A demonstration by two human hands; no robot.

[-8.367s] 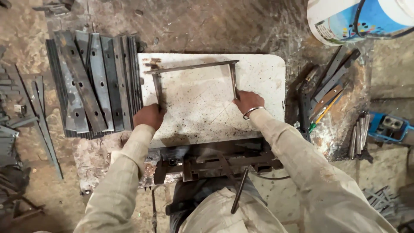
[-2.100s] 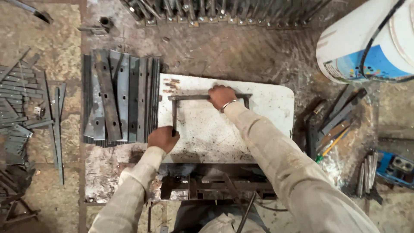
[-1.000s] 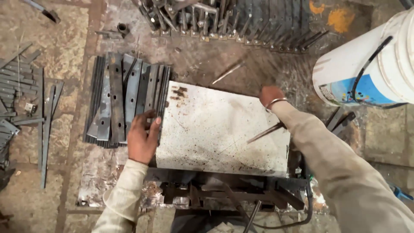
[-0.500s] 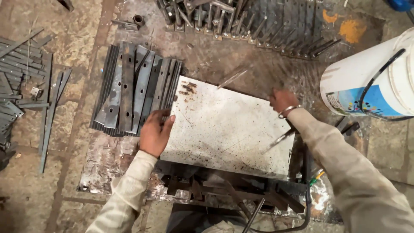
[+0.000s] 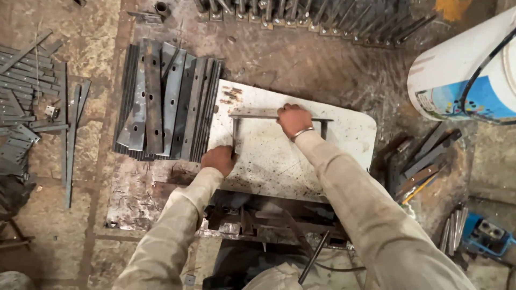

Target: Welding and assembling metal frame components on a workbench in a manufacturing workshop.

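1. While both hands sit on the work, the thin metal frame (image 5: 269, 116) lies flat on the pale, speckled steel plate (image 5: 344, 156) that serves as the counter, up toward its far edge.
2. Left hand (image 5: 219, 160) is curled shut around the near end of the frame's left leg, right at the plate's left edge.
3. Right hand (image 5: 293, 120) is pressed down on the frame's top bar, fingers folded over it, a bangle at the wrist; the bar runs out on both sides of that hand.
4. A short right leg of the frame (image 5: 324, 129) drops down just beside the right wrist.
5. Left of the plate, touching its edge, a stack of drilled flat steel bars (image 5: 164, 99) lies fanned on the floor, hard against the left hand's side.
6. Farther left, loose thin strips and scrap (image 5: 32, 102) are scattered, well apart from the hands.
7. Along the far edge, a row of welded pieces (image 5: 322, 16) stands packed together.
8. Far right, a big white and blue bucket (image 5: 462, 75) with a black cable across it crowds the plate's corner.
9. Right of the plate, rods and bars (image 5: 424, 161) lie in a dark heap; a blue tool (image 5: 486, 233) sits near right.
10. Near the person, a dark metal jig (image 5: 258, 215) lies under the plate's near edge.
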